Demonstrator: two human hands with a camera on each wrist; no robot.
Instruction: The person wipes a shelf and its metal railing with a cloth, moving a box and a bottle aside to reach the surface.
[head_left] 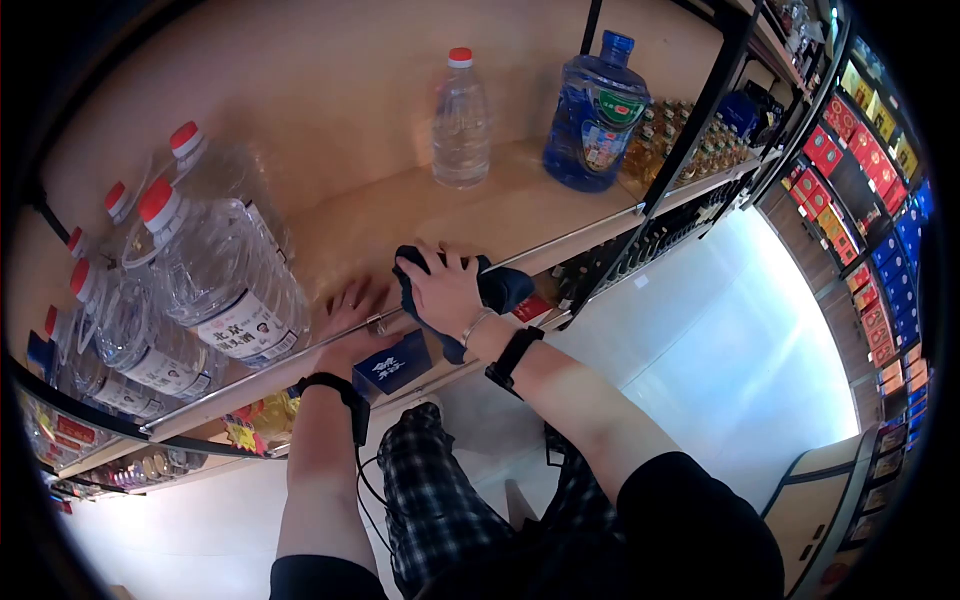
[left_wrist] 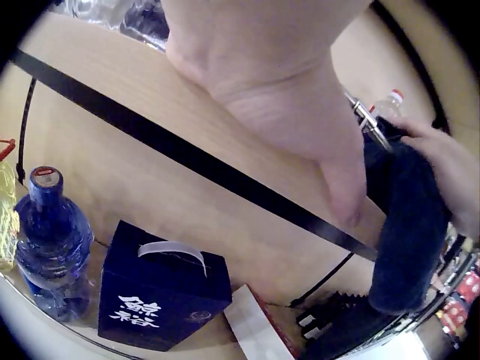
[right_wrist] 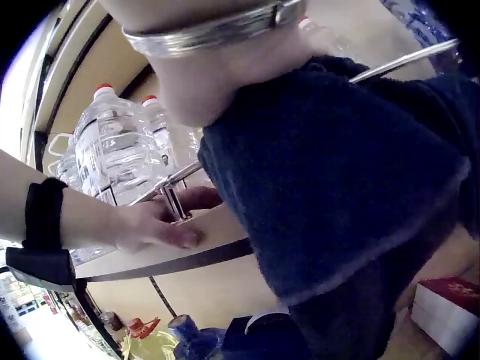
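A dark blue cloth [head_left: 505,289] drapes over the thin metal rail [head_left: 585,235] along the shelf's front edge. My right hand [head_left: 445,295] grips the cloth from above, its fingers bent over the bunched part; the cloth [right_wrist: 337,172] hangs down in front of the shelf in the right wrist view. To the left of it, my left hand [head_left: 350,315] rests at the shelf edge by a rail post, fingers laid on the board behind the rail. Its thumb lies over the front edge in the left wrist view, where the hand [left_wrist: 300,112] holds no loose object.
Large clear bottles with red caps [head_left: 235,275] crowd the shelf's left. A smaller clear bottle [head_left: 461,125] and a blue jug [head_left: 597,115] stand behind my right hand. Below are a dark blue box [left_wrist: 165,292], a blue bottle [left_wrist: 52,247] and a red-and-white box [right_wrist: 450,311].
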